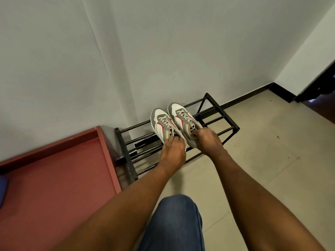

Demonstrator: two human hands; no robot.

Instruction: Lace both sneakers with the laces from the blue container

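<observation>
- Our left grip [173, 149] curls round the heel of the left sneaker [160, 124]. The right grip [208, 140] clamps the right sneaker [181, 115] at its collar.
- Both rest toes-to-wall on a black shoe rack [228, 118], w/ laces crossed thru the eyelets.
- We're prob. holding the heels to steer the pair.
- Blue container [3, 189]: prob. the blue edge on the red counter [54, 178], far left.

This looks like a home, probably a corner near the entrance: a low black metal shoe rack [223, 111] carrying sneakers [159, 124] stands against a plain white wall [163, 51] with black skirting [244, 98], on a beige tiled floor [262, 160], beside a reddish tabletop [54, 178].
</observation>
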